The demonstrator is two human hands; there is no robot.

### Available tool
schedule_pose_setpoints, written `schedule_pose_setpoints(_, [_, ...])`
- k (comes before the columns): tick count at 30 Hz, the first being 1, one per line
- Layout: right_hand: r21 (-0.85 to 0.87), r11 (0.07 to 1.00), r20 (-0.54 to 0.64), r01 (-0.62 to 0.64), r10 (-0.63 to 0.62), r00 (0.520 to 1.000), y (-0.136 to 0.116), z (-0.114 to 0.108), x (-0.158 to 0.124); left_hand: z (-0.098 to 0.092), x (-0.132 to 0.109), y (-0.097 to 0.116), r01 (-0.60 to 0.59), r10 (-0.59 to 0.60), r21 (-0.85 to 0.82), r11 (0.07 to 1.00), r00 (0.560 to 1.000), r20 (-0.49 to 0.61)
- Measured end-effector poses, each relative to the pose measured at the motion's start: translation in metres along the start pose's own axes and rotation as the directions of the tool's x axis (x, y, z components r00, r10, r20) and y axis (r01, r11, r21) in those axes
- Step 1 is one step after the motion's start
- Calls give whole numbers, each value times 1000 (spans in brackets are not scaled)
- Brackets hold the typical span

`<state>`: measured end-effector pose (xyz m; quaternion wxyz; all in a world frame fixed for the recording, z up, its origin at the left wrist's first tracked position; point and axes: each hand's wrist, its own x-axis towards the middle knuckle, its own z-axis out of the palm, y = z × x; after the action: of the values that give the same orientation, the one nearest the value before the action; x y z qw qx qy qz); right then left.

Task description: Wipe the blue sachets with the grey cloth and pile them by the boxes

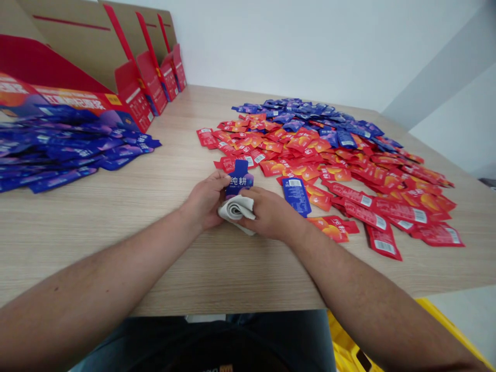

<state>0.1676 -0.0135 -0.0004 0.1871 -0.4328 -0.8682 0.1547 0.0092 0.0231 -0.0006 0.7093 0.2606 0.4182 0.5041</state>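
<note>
Near the middle of the table, my left hand (pixel 207 200) is closed on the left edge of a blue packet (pixel 240 180) with white lettering, its narrow top pointing away from me. My right hand (pixel 267 211) is closed on a rolled, whitish cloth (pixel 236 208), which lies against the packet's lower part and hides it. The right fingers also reach the packet's right edge. Just right of my hands, another blue packet (pixel 296 196) lies label up on the table, beside many red ones (pixel 335 227).
A wide heap of red packets (pixel 372 175) covers the right side, with blue packets (pixel 302 111) behind it. At left lies a blue packet pile (pixel 65 144) before open red cartons (pixel 135 98). A yellow crate (pixel 349 346) stands below the table (pixel 240 284) at lower right.
</note>
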Motion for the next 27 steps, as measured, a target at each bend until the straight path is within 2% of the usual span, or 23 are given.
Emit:
schedule_pose_setpoints(2, [11,1000,-34,-7,8,999,4,-8,0,2,-2,0,-34,34,28,999,999,-12])
schedule_pose_setpoints(4, [38,997,-189,-74,80,979,11,-19,0,4,-5,-1,-67,67,80,995,998,0])
schedule_pose_setpoints(5, [65,990,-295,-122,136,946,16,-24,0,5,-8,-1,-68,65,121,990,998,25])
schedule_pose_setpoints(8, [268,935,-541,-230,344,767,35,-34,4,6,-15,-2,-33,8,189,981,991,133])
schedule_pose_setpoints(10, [527,829,-562,-188,506,654,45,-34,7,5,-17,0,-6,-20,134,991,981,194])
schedule_pose_setpoints(11, [666,732,-510,-140,585,631,47,-31,9,4,-16,2,2,-20,89,996,978,206])
schedule_pose_setpoints(12, [778,622,-429,-90,630,647,48,-27,10,3,-15,3,9,-19,49,999,979,205])
schedule_pose_setpoints(14, [900,434,-269,-24,599,755,42,-16,11,2,-10,5,12,-12,-2,1000,986,168])
schedule_pose_setpoints(15, [919,393,-217,-12,533,818,37,-10,11,1,-8,4,13,-10,-20,1000,989,151])
schedule_pose_setpoints(16, [920,393,-193,-4,461,866,32,-5,11,1,-6,3,19,-15,-28,999,989,144])
schedule_pose_setpoints(18, [873,487,-199,-2,361,911,21,4,9,2,-5,-1,43,-42,-4,999,987,156])
schedule_pose_setpoints(20, [775,632,-228,-28,320,920,13,8,6,4,-8,-7,46,-55,55,997,984,167])
schedule_pose_setpoints(22, [676,734,-252,-67,315,915,10,9,5,7,-11,-11,2,-21,117,993,987,160])
schedule_pose_setpoints(25, [601,794,-295,-92,327,898,11,6,5,9,-13,-12,-72,52,177,982,992,114])
schedule_pose_setpoints(27, [572,817,-345,-77,325,881,14,4,6,8,-11,-11,-106,94,135,985,991,95])
